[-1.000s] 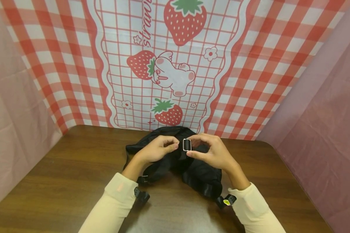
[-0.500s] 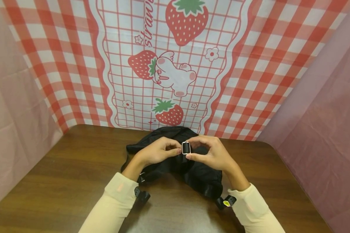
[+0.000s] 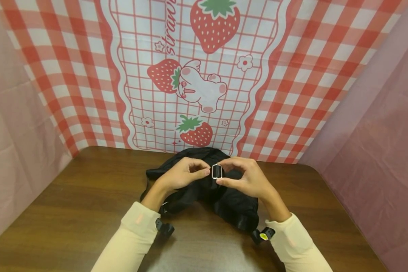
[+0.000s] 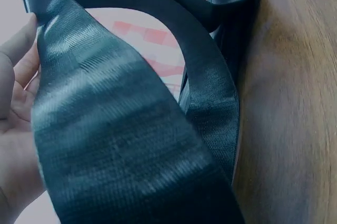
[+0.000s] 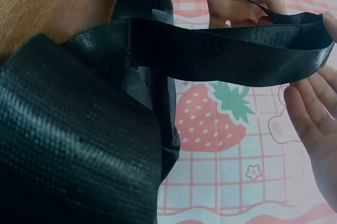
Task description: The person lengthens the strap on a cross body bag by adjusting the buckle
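In the head view, my right hand pinches a silver metal slide buckle between thumb and fingers. Black webbing runs through its frame. Just left of it, my left hand has thumb and fingertips together at the buckle's edge. A wide black strap crosses the left wrist view, and the left fingertips pinch its far end. In the right wrist view, a looped strap stretches to the right fingers, which hold its bend. Both straps belong to a black bag lying behind and under the hands.
The bag sits at the back of a brown wooden table, close to a red-and-white strawberry cloth. Pink cloth hangs at both sides. A second metal buckle shows partly beside the left wrist.
The left fingertips moved right to meet the buckle, then drew back slightly. The buckle dipped a little and rose slightly again. The right hand has kept its grip.
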Tool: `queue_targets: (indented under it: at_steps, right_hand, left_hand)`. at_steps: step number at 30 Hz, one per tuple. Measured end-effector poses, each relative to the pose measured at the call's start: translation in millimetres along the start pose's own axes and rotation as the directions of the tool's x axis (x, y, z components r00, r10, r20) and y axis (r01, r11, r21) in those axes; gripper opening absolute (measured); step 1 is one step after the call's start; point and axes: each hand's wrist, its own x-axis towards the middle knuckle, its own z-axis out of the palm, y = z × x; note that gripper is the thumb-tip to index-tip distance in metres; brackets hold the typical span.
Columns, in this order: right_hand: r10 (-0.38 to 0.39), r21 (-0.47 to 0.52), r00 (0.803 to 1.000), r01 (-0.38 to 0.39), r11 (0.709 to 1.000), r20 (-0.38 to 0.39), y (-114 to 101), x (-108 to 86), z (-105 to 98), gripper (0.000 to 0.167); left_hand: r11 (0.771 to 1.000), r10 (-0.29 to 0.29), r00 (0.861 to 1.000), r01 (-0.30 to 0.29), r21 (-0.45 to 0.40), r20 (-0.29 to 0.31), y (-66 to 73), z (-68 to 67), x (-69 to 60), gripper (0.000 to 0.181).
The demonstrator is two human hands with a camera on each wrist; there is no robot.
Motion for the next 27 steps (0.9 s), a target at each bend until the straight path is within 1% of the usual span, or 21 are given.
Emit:
queue_targets:
  at_steps: [2, 4, 7, 12, 16, 18, 20, 24, 27]
  right_hand:
    - [-0.001, -0.005, 1.000, 0.001, 1.000, 0.002, -4.5, 0.9, 0.1, 0.040]
    - [-0.003, -0.005, 1.000, 0.003, 1.000, 0.009, -5.3, 1.1, 0.1, 0.040]
    - [-0.004, -0.010, 1.000, 0.004, 1.000, 0.027, 0.3, 0.0, 0.6, 0.041]
    - [-0.017, -0.001, 0.998, 0.017, 1.000, 0.065, 11.7, -2.0, 1.0, 0.043]
    - [-0.032, 0.006, 0.997, 0.032, 0.999, 0.077, 11.2, -1.7, 1.8, 0.042]
    - [-0.028, 0.007, 0.997, 0.028, 1.000, 0.075, 6.4, -0.8, 1.9, 0.042]
    - [-0.023, 0.014, 0.997, 0.022, 1.000, 0.067, -1.0, 0.5, 1.2, 0.040]
    - [0.002, 0.021, 1.000, -0.003, 1.000, 0.026, -17.1, 2.2, -2.6, 0.039]
    - [0.001, 0.016, 1.000, -0.001, 1.000, 0.007, -21.3, 1.8, -4.4, 0.039]
  left_hand:
    - [1.000, 0.003, 1.000, -0.003, -0.027, -0.006, 0.1, -0.1, -0.2, 0.018]
    - [0.998, 0.011, 1.000, -0.010, -0.056, 0.007, 0.2, 0.3, -0.1, 0.017]
    - [0.996, 0.023, 0.999, -0.020, -0.087, 0.039, -0.2, 1.5, 0.8, 0.016]
    - [0.993, 0.040, 0.996, -0.031, -0.112, 0.083, -2.1, 2.2, 0.6, 0.015]
    - [0.988, 0.054, 0.993, -0.038, -0.150, 0.101, -3.9, 1.5, -0.1, 0.016]
    - [0.987, 0.047, 0.993, -0.030, -0.158, 0.104, -4.2, 1.1, -0.1, 0.017]
    - [0.989, 0.025, 0.995, -0.009, -0.148, 0.101, -3.6, 0.5, -0.5, 0.019]
    - [0.995, -0.034, 0.996, 0.041, -0.089, 0.079, -2.9, -1.2, -1.8, 0.019]
    - [0.996, -0.045, 0.997, 0.050, -0.067, 0.070, -3.9, -1.5, -2.3, 0.016]
